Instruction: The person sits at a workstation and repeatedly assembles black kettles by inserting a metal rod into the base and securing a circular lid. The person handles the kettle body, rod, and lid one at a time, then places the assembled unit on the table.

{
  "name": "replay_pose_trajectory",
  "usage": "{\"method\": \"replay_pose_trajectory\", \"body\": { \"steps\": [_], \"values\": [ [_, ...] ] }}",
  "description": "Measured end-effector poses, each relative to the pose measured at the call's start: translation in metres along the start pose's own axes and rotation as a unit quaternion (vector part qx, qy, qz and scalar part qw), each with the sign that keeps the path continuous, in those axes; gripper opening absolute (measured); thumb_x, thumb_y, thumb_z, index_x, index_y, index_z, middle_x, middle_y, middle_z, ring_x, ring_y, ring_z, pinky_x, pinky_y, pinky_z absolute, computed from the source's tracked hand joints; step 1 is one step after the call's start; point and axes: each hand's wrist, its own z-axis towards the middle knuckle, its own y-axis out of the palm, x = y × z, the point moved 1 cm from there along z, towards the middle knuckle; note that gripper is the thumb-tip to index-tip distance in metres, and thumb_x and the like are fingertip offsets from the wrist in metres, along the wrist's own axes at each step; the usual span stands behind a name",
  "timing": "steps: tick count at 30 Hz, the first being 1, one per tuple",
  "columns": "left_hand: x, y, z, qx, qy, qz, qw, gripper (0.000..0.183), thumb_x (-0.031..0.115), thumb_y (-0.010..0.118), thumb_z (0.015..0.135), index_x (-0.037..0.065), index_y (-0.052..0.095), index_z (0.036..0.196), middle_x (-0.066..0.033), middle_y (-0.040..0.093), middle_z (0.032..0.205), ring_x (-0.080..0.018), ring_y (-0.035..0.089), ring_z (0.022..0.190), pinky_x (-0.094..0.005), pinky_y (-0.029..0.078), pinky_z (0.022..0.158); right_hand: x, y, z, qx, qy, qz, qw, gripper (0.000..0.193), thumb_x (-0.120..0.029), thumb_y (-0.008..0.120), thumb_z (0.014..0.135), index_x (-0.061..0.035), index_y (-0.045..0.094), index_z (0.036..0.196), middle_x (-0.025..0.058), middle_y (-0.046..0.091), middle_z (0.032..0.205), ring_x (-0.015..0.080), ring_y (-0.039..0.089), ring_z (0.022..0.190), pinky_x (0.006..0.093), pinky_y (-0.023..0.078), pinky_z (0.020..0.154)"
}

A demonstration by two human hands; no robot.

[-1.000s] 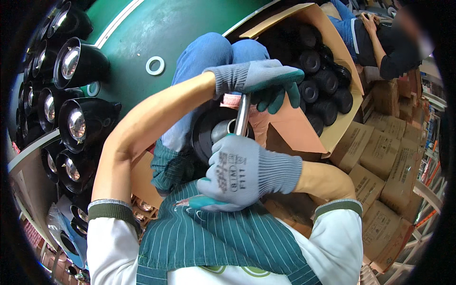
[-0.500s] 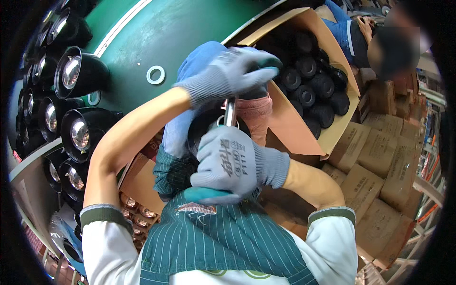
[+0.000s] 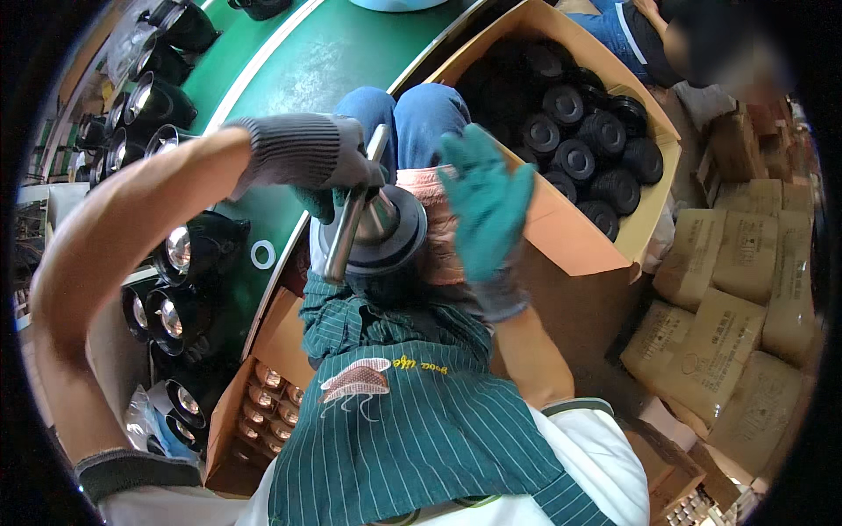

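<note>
My left hand [image 3: 320,162], in a grey glove, grips a shiny metal rod [image 3: 349,219] that stands slanted on a round black lamp housing [image 3: 386,241] resting in my lap. My right hand [image 3: 487,206], in a glove with a green palm, is lifted beside the housing with fingers spread and holds nothing. A green striped apron [image 3: 412,421] covers my lap below the housing.
A green conveyor belt [image 3: 298,79] runs at the upper left, lined with black lamps with shiny reflectors [image 3: 180,250]. A cardboard box of black round parts [image 3: 579,140] stands right of my knees. A small box of reflectors [image 3: 267,408] sits lower left. Stacked cartons [image 3: 745,298] fill the right. Another person [image 3: 675,35] sits beyond.
My right hand has let go of the rod and opened, lifting off to the right. My left hand has slid to the rod's upper part and grips it alone; the black housing now shows.
</note>
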Motion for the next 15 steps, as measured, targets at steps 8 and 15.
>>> {"method": "replay_pose_trajectory", "body": {
  "steps": [8,15],
  "values": [
    [0.024,0.052,0.035,0.087,-0.131,0.128,0.979,0.089,0.067,0.053,0.096,-0.013,0.055,0.134,-0.025,0.071,0.113,-0.033,0.069,0.108,-0.0456,0.053,0.095,0.064,-0.06,-0.005,-0.041,0.018,-0.08,0.996,0.065,-0.048,0.031,0.112,0.0009,0.038,0.154,0.019,0.049,0.151,0.0298,0.048,0.14,0.0421,0.032,0.123],
    [0.021,0.075,0.02,0.173,-0.094,0.073,0.978,0.102,0.067,0.068,0.086,-0.017,0.044,0.138,-0.0338,0.063,0.126,-0.0402,0.064,0.122,-0.0476,0.049,0.106,0.099,-0.049,0.138,-0.156,0.373,0.023,0.915,0.052,-0.054,0.052,0.103,-0.0073,0.067,0.12,0.0112,0.07,0.108,0.0215,0.066,0.103,0.0387,0.055,0.089]
  ]
}}
